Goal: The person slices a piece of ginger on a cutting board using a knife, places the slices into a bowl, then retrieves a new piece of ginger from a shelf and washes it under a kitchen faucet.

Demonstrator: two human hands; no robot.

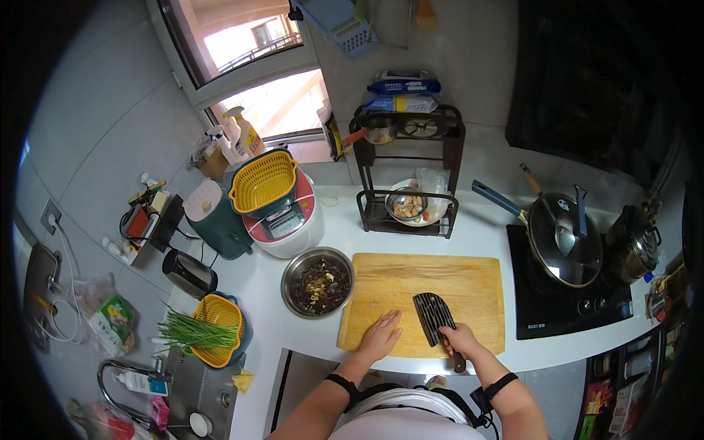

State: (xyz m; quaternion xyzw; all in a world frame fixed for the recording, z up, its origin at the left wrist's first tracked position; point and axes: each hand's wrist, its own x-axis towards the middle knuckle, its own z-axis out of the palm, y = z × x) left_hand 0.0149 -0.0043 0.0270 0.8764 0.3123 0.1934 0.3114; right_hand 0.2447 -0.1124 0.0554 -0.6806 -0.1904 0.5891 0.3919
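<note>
A wooden cutting board point(385, 275) lies on the white counter before me. My right hand point(461, 341) grips the handle of a cleaver point(432, 316) with a dark, light-streaked blade, held over the board's right half. My left hand point(381, 334) rests on the board's near left part, holding nothing, its fingers extended. Beside the board's left edge stands a steel bowl point(286, 294) with a dark chopped mixture and pale minced bits on top. Farther left, a yellow colander point(242, 330) in a blue basin holds long green chives point(198, 331) by the sink.
A rice cooker point(297, 236) carries another yellow colander point(264, 184). Behind the board stands a dark metal rack point(456, 165) with a small bowl of pale pieces. At right, a lidded pan point(566, 242) and a pot point(632, 247) sit on the black gas stove point(555, 313). A kettle point(190, 272) stands left.
</note>
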